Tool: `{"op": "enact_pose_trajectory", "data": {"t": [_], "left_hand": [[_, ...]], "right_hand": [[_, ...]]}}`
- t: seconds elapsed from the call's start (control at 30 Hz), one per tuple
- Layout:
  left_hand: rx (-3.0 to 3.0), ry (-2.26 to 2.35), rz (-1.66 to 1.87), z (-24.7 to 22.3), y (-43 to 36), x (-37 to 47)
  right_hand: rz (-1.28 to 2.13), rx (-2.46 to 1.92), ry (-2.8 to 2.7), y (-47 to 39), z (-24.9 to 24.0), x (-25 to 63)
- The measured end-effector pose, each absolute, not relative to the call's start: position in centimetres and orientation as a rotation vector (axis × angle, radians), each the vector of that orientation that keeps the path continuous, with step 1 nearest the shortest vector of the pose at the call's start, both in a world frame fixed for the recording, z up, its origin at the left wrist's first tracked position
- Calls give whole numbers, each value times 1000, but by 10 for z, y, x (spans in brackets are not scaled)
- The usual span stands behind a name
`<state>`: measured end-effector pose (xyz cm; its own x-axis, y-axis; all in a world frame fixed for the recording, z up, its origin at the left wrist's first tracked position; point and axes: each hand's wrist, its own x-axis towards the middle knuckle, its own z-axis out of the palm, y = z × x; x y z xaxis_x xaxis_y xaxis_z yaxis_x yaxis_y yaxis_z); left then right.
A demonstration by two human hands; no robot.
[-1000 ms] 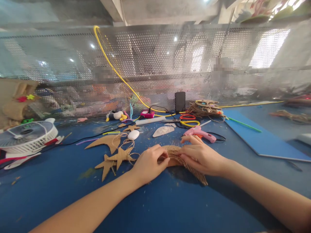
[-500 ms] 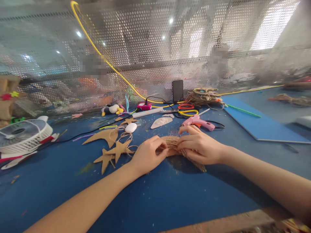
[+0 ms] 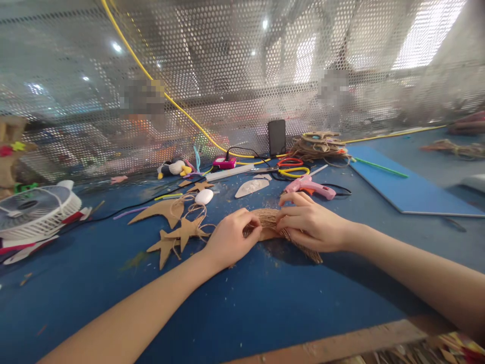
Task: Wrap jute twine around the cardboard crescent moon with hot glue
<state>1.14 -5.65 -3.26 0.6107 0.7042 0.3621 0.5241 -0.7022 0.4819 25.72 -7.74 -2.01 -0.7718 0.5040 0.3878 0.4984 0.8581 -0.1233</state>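
Note:
A curved cardboard piece covered in twine [image 3: 268,217] lies on the blue table between my hands, its right end frayed or ridged near the table. My left hand [image 3: 235,235] is closed on its left end, thumb and fingers pinched together. My right hand [image 3: 311,222] curls over the right part, fingers bent and pressing on the twine. Just beyond are a pink glue gun [image 3: 309,187] and a white piece with a clumped surface [image 3: 252,188]. Left of my left hand lie cardboard stars [image 3: 186,231] with string loops and a cardboard crescent [image 3: 161,211].
Scissors [image 3: 293,172], a phone [image 3: 277,137] and a pile of twine-wrapped pieces [image 3: 320,146] stand along the back by the perforated metal screen [image 3: 235,65]. A white fan [image 3: 38,210] is at left, a blue board [image 3: 409,184] at right. A black cord [image 3: 125,203] crosses the left.
The view has tilted slightly, so everything sits a little higher. Both hands keep nearly the same hold on the twine-covered piece.

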Motion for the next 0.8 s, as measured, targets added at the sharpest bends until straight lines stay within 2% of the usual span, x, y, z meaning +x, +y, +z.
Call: {"op": "enact_pose_trajectory", "data": {"t": [0.5,0.8], "left_hand": [[2454,1035,741,-35,-55,10],[2461,1027,751,-36,-54,10]], "right_hand": [[-137,-779,-2631,-78,-25,250],[-109,-799,-2608,-80,-23,249]]}}
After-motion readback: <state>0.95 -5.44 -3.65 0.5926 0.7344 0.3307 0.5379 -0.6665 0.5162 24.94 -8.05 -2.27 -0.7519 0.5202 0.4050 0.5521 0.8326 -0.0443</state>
